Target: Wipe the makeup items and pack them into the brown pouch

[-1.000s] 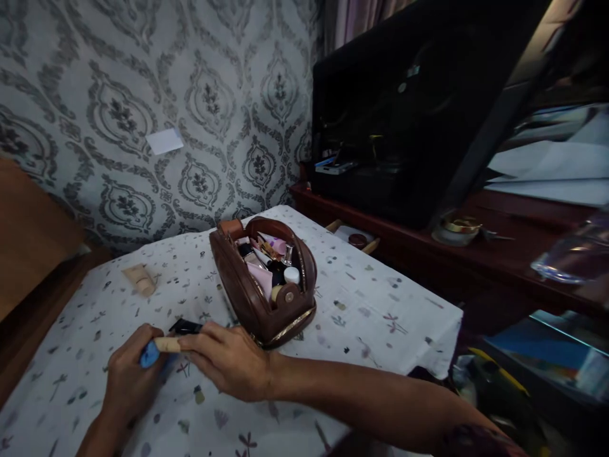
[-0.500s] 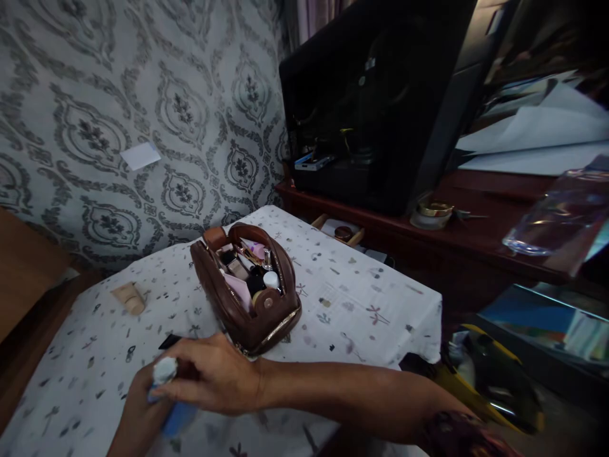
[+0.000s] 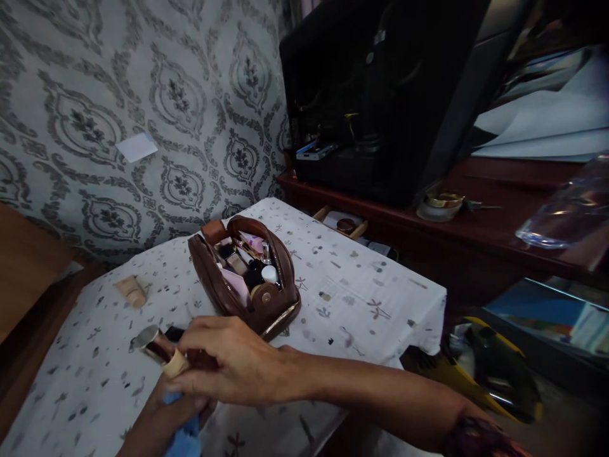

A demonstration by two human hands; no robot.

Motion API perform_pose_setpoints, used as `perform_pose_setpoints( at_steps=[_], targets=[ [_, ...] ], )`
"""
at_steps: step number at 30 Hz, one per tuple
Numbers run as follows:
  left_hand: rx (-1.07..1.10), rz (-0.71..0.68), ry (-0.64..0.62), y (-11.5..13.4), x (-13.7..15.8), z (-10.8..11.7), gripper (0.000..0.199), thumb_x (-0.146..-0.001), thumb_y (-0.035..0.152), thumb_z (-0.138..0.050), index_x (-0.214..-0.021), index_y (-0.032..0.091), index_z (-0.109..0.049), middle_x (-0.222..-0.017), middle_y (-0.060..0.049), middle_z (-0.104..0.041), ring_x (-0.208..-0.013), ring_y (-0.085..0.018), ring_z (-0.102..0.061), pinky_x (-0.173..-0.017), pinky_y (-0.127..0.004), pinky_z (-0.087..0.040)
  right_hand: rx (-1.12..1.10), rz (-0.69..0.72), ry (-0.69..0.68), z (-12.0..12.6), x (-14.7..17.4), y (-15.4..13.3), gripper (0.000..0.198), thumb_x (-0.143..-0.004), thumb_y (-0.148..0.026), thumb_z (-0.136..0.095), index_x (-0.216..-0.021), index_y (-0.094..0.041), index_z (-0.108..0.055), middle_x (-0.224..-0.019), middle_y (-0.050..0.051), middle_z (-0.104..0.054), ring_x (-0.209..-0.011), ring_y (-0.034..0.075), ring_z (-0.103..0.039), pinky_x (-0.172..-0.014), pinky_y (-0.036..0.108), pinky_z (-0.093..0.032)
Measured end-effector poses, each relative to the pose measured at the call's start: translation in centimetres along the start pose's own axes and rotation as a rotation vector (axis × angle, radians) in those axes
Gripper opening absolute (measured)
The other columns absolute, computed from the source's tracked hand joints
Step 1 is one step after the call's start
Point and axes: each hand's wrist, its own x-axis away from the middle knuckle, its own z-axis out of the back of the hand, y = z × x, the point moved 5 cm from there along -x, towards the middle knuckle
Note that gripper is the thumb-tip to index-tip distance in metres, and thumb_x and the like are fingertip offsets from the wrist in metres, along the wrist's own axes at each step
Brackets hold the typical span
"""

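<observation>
Silver-and-cream cylinder (image 3: 164, 353): small, shiny metal at its upper end, cream below; tilted, the shiny end pointing up and left; held in front of the brown leather zip bag (image 3: 209, 271)
Right hand (image 3: 233, 362): grasping the cream part between thumb and fingers, palm turned toward the left hand (image 3: 162, 409)
Left hand: closed round a soft light-blue cloth (image 3: 186, 438), just below the cylinder; its fingertips are mostly hidden, so whether they also touch the cylinder I cannot tell
Black object (image 3: 174, 333): just beyond the right fingers, partly covered by them, its shape unclear
Bag: unzipped, standing just past the right hand, handle at the far side; among the contents are a pale pink flat piece (image 3: 235, 284) and a white round cap (image 3: 269, 273)
Beige squeeze tube (image 3: 130, 291): lying on the counter (image 3: 380, 285), left of the bag and well apart from it
Counter: spread with white fabric printed with small plants and birds
Behind: grey damask wallpaper (image 3: 181, 95) with a white card (image 3: 136, 147) on it
Right side: large black screen (image 3: 361, 95) on a dark red wooden cabinet (image 3: 476, 222), a shallow wooden drawer (image 3: 356, 231) pulled out below
</observation>
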Motion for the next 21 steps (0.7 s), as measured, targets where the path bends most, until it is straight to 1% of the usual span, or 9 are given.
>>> perform_pose_setpoints(
  at_steps=[4,6,7,9,11,14,17,19,21],
  targets=[
    [-0.092,-0.061,0.190,0.7,0.1,-0.1,0.044,-0.067,0.057,-0.079,-0.076,0.015,-0.071,-0.055,-0.001,-0.059,-0.052,-0.016,-0.054,-0.048,-0.026,-0.046,0.014,-0.073,0.167,1.3,0.8,-0.9,0.045,-0.092,-0.056,-0.061,-0.072,-0.020,-0.045,-0.073,-0.003,-0.047,-0.066,0.010,-0.046,-0.061,0.022,-0.038],
    [-0.168,-0.087,0.243,1.2,0.3,-0.8,0.044,-0.070,0.060,-0.076,-0.073,0.016,-0.071,-0.056,-0.001,-0.061,-0.052,-0.016,-0.055,-0.049,-0.026,-0.047,-0.004,-0.128,0.221,2.1,1.2,-1.4,0.045,-0.091,-0.057,-0.062,-0.072,-0.019,-0.046,-0.070,-0.004,-0.047,-0.063,0.009,-0.044,-0.059,0.022,-0.036],
    [-0.198,-0.100,0.241,1.5,0.4,-1.5,0.045,-0.071,0.061,-0.075,-0.070,0.016,-0.071,-0.056,-0.002,-0.062,-0.052,-0.016,-0.055,-0.051,-0.026,-0.048,-0.026,-0.158,0.243,2.4,1.4,-1.6,0.044,-0.090,-0.056,-0.063,-0.072,-0.019,-0.047,-0.068,-0.004,-0.048,-0.062,0.009,-0.044,-0.058,0.021,-0.036],
    [-0.214,-0.121,0.174,2.1,0.4,-3.0,0.050,-0.073,0.066,-0.072,-0.065,0.017,-0.069,-0.055,-0.003,-0.062,-0.052,-0.016,-0.055,-0.053,-0.026,-0.049,-0.079,-0.217,0.263,3.0,1.7,-1.8,0.043,-0.089,-0.056,-0.066,-0.073,-0.019,-0.050,-0.065,-0.005,-0.048,-0.060,0.009,-0.044,-0.056,0.021,-0.036],
    [-0.179,-0.121,0.066,2.3,0.3,-4.4,0.056,-0.075,0.071,-0.067,-0.063,0.016,-0.069,-0.055,-0.003,-0.063,-0.051,-0.015,-0.055,-0.054,-0.026,-0.050,-0.126,-0.270,0.249,3.5,2.0,-1.9,0.041,-0.087,-0.055,-0.068,-0.076,-0.019,-0.054,-0.064,-0.005,-0.051,-0.059,0.009,-0.046,-0.055,0.021,-0.037],
    [-0.137,-0.108,-0.068,2.0,-0.2,-5.5,0.062,-0.079,0.076,-0.059,-0.066,0.016,-0.071,-0.059,-0.006,-0.066,-0.051,-0.016,-0.058,-0.054,-0.026,-0.051,-0.193,-0.354,0.200,3.9,2.5,-1.6,0.038,-0.085,-0.055,-0.070,-0.085,-0.018,-0.061,-0.069,-0.003,-0.058,-0.060,0.010,-0.052,-0.055,0.021,-0.040],
    [-0.146,-0.118,-0.218,1.7,-0.7,-6.2,0.062,-0.084,0.073,-0.056,-0.066,0.015,-0.071,-0.060,-0.007,-0.068,-0.053,-0.017,-0.061,-0.053,-0.026,-0.049,-0.263,-0.410,0.165,4.3,2.9,-1.6,0.038,-0.084,-0.053,-0.071,-0.087,-0.017,-0.061,-0.071,-0.002,-0.059,-0.061,0.009,-0.054,-0.054,0.021,-0.043],
    [-0.172,-0.140,-0.284,1.7,-0.9,-6.7,0.060,-0.086,0.069,-0.056,-0.063,0.015,-0.070,-0.059,-0.006,-0.066,-0.053,-0.015,-0.060,-0.053,-0.024,-0.047,-0.313,-0.419,0.190,4.9,2.8,-1.8,0.036,-0.084,-0.052,-0.072,-0.088,-0.017,-0.061,-0.071,-0.003,-0.058,-0.060,0.009,-0.053,-0.053,0.020,-0.045],
    [-0.225,-0.209,-0.333,1.9,-1.0,-7.3,0.059,-0.087,0.066,-0.057,-0.058,0.015,-0.068,-0.058,-0.005,-0.064,-0.054,-0.014,-0.057,-0.056,-0.024,-0.045,-0.329,-0.418,0.247,6.1,2.4,-2.1,0.035,-0.085,-0.050,-0.071,-0.091,-0.017,-0.060,-0.073,-0.003,-0.056,-0.059,0.008,-0.051,-0.052,0.020,-0.045]
  ],
)
